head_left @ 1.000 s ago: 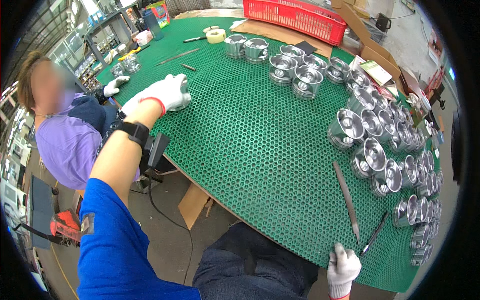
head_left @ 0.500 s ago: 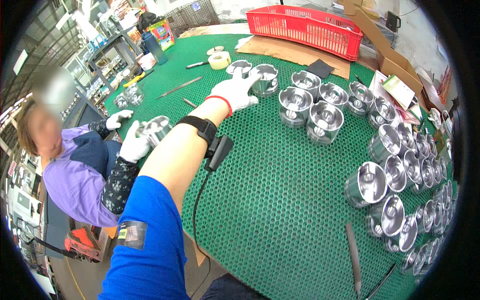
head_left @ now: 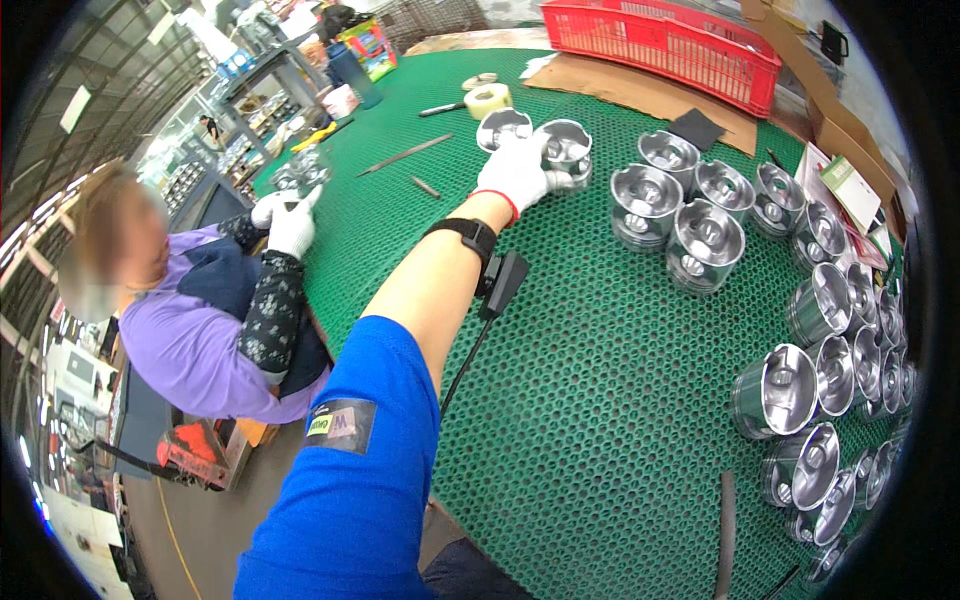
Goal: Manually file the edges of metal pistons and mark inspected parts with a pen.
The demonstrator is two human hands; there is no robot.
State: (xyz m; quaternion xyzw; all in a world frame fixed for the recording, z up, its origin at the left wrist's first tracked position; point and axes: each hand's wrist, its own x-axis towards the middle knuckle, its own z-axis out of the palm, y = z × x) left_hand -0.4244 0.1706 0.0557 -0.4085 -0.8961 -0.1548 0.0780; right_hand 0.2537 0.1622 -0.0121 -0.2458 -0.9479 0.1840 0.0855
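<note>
My left hand (head_left: 520, 177), in a white glove with a red cuff, reaches to two silver pistons at the far middle of the green mat. Its fingers lie between the two, and its thumb wraps across the near side of the right piston (head_left: 565, 143). The left piston (head_left: 503, 128) stands against the fingers; whether they grip it too is hidden. Both pistons stand upright with their hollow ends up. My right hand is out of view.
Several upright pistons (head_left: 706, 238) stand right of my hand, more along the right edge. Tape (head_left: 488, 100), a marker (head_left: 442, 109) and a file (head_left: 405, 155) lie beyond. A red crate (head_left: 660, 50) stands at the back. A co-worker (head_left: 210, 320) sits at left.
My left hand's spread fingers have closed in around the right piston. The whole view has shifted. The co-worker's hands have moved to the pistons at the far left, away from the mat's near edge.
</note>
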